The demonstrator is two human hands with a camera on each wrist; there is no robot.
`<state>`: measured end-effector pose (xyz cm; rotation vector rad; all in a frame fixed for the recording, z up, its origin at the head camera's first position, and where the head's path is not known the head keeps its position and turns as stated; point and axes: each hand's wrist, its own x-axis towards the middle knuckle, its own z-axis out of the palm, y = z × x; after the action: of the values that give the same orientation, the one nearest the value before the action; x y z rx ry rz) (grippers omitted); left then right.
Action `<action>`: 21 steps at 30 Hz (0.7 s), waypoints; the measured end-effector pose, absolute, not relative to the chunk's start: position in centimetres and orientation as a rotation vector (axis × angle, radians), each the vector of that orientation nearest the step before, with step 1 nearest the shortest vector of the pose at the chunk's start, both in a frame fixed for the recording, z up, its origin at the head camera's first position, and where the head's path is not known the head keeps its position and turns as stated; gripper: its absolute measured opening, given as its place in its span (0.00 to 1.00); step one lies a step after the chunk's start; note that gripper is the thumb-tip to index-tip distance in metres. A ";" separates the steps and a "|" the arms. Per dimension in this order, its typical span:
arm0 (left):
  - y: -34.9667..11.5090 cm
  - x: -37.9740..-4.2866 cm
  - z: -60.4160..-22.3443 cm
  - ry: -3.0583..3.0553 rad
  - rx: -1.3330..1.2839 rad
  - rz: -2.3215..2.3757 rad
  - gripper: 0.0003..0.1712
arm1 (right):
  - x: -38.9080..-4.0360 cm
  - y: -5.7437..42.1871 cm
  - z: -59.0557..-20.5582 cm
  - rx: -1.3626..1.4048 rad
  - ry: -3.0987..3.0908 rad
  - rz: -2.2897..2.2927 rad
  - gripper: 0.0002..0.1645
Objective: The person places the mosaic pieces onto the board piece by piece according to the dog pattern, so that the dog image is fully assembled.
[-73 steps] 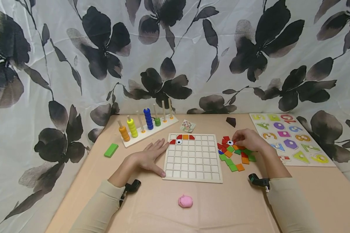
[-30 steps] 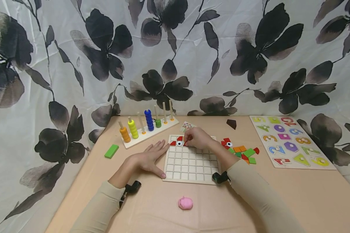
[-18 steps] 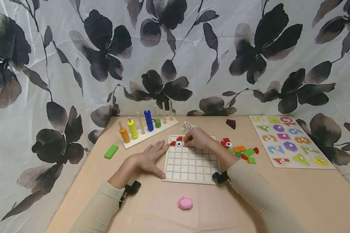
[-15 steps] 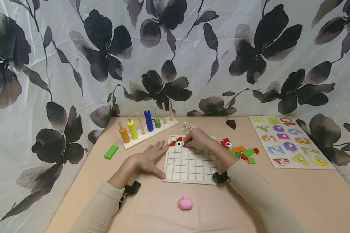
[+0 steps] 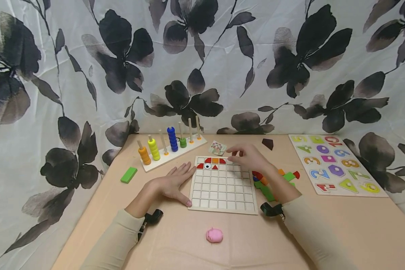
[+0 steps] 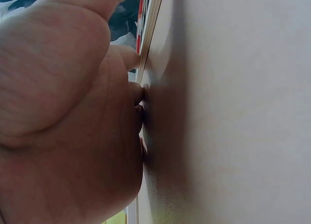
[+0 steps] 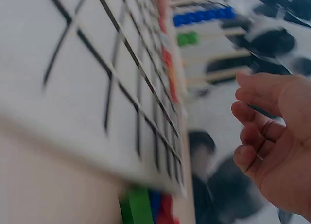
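A white wooden grid board (image 5: 223,191) lies mid-table in the head view. Its top rows hold red tiles around an orange square tile (image 5: 215,161), a white eye tile (image 5: 207,166) and a red triangle tile (image 5: 215,167). My left hand (image 5: 171,184) rests flat with spread fingers at the board's left edge, thumb at the lower corner. Above the board's upper right part hovers my right hand (image 5: 248,155), fingers loosely bent and holding nothing, as the right wrist view also shows. Partly behind the right forearm lies a pile of coloured tiles (image 5: 265,192).
A peg stacker (image 5: 173,153) with coloured rings stands at the back left, a green block (image 5: 129,175) before it. A small picture card (image 5: 217,147), a dark piece (image 5: 267,143) and a number puzzle board (image 5: 337,165) lie farther back and right. A pink toy (image 5: 214,235) sits in front.
My right hand went from the tile pile to the board, set the red triangle tile beside the eye tile, let go, and has lifted away to the right. My left hand stayed put.
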<state>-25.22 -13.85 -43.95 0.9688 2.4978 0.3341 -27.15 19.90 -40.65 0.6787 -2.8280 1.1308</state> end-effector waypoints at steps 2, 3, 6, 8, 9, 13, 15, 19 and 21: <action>-13.9 -25.2 -43.9 2.497 0.968 0.331 0.76 | -26.3 21.8 -40.1 0.633 -2.803 1.156 0.17; -13.9 -25.2 -43.9 2.497 0.968 0.338 0.76 | -26.0 22.8 -39.9 0.610 -2.800 1.164 0.18; -14.0 -25.1 -43.8 2.497 0.967 0.336 0.76 | -25.3 25.4 -39.8 0.516 -2.831 1.174 0.18; -14.0 -25.0 -43.8 2.497 0.972 0.344 0.75 | -25.2 26.9 -40.1 0.459 -2.873 1.159 0.17; -14.0 -25.0 -43.8 2.496 0.974 0.345 0.75 | -25.2 27.5 -40.3 0.434 -2.901 1.145 0.16; -14.0 -24.9 -43.7 2.493 0.977 0.353 0.75 | -25.4 29.6 -41.1 0.369 -3.034 1.078 0.14; -14.0 -24.9 -43.7 2.495 0.975 0.341 0.75 | -25.5 30.4 -41.5 0.359 -3.090 1.063 0.13; -13.9 -25.0 -43.7 2.497 0.977 0.346 0.75 | -25.7 31.3 -42.2 0.359 -3.149 1.081 0.12; -13.9 -25.0 -43.8 2.498 0.976 0.337 0.75 | -25.8 31.5 -42.6 0.367 -3.155 1.080 0.11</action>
<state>-25.00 -13.90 -43.78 0.9761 2.4982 0.3370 -25.83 31.46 -42.60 0.3668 -3.1545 1.0796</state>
